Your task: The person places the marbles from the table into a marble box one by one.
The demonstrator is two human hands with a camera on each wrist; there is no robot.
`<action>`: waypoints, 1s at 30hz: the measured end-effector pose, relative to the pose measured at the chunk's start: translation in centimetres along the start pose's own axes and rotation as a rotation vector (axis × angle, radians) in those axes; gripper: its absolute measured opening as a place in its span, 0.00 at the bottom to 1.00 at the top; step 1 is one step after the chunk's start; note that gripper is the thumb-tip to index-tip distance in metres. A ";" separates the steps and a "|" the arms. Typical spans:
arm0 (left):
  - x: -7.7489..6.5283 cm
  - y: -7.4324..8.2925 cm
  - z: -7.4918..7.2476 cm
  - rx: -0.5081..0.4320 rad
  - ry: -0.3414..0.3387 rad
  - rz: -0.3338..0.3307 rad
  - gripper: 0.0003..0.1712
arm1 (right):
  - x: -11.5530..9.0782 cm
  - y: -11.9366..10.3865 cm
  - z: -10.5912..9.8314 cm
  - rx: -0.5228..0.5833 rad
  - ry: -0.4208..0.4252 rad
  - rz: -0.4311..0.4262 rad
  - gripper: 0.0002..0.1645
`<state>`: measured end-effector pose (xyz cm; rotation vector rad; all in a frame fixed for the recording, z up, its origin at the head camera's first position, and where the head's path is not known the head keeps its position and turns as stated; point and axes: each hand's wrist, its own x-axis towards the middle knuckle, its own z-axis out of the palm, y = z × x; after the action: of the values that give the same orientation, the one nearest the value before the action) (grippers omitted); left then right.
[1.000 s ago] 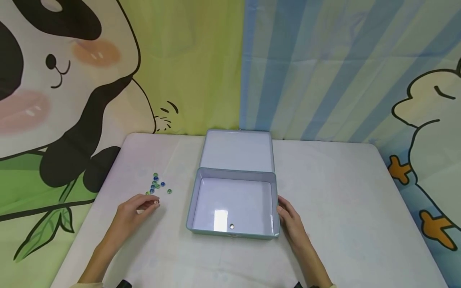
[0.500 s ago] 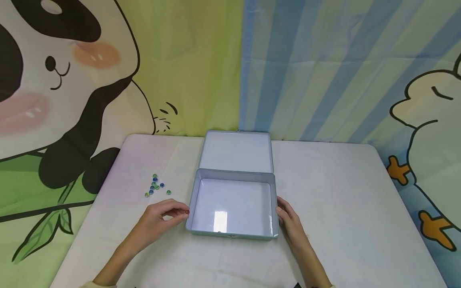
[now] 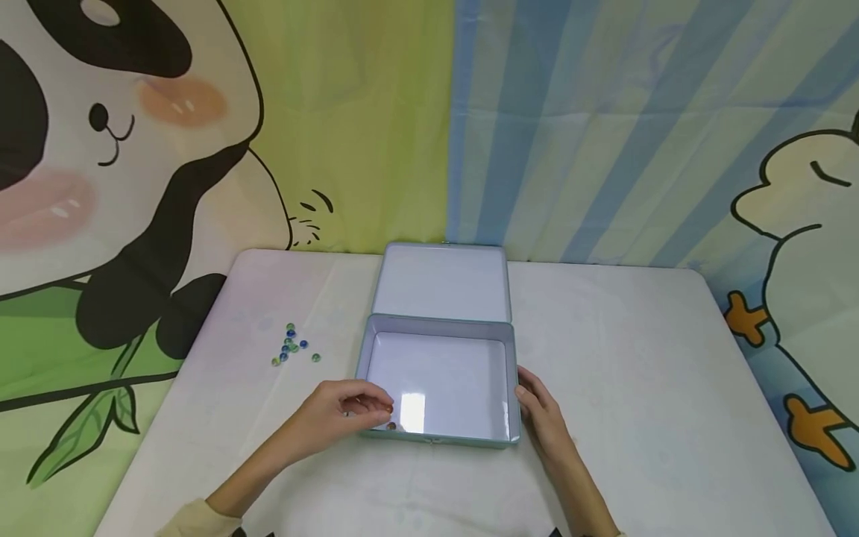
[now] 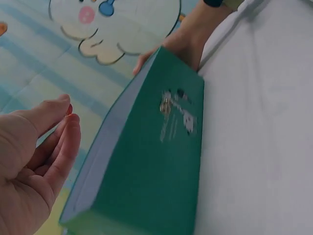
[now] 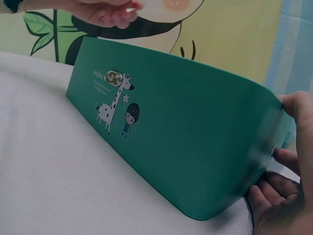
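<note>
My left hand point(image 3: 342, 414) pinches a small red marble point(image 4: 69, 110) between thumb and fingertips, above the front left part of an open tin box point(image 3: 443, 388). Inside the box, a brownish marble point(image 3: 391, 426) lies near the front wall, just below those fingertips. My right hand point(image 3: 545, 414) grips the box's right side, with one finger at the top rim and the others curled against the side wall in the right wrist view. The box is green outside, with a giraffe print and a metal clasp point(image 5: 113, 78), and pale inside. Its lid point(image 3: 441, 282) lies folded back.
Several green and blue marbles point(image 3: 290, 347) are scattered on the white table point(image 3: 637, 373), left of the box. A printed curtain with a panda and stripes point(image 3: 356, 127) hangs right behind the table's back edge.
My left hand has moved right with the red marble, from beside the loose marbles to over the box. The marble inside has rolled left along the front. My right hand stays at the box.
</note>
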<state>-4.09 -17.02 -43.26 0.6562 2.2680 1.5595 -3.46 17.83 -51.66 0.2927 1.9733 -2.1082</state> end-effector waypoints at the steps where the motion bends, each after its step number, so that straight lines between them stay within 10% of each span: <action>1: 0.5 0.3 0.3 -0.009 -0.028 0.015 0.10 | 0.0 0.0 0.0 -0.001 -0.001 -0.002 0.33; 13: 9.1 2.4 2.9 0.078 -0.266 0.060 0.07 | 0.0 0.2 0.2 -0.024 0.007 -0.037 0.32; 21: 16.3 0.5 4.8 0.022 -0.424 -0.061 0.11 | 0.0 0.4 0.3 -0.013 -0.003 -0.016 0.33; 30: 19.9 -1.4 8.5 0.030 -0.472 -0.128 0.11 | 0.2 0.1 0.2 -0.017 0.021 -0.001 0.32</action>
<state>-17.06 -0.12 -47.50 0.7757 1.9387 1.1638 -3.64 17.62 -51.76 0.3119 2.0027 -2.0958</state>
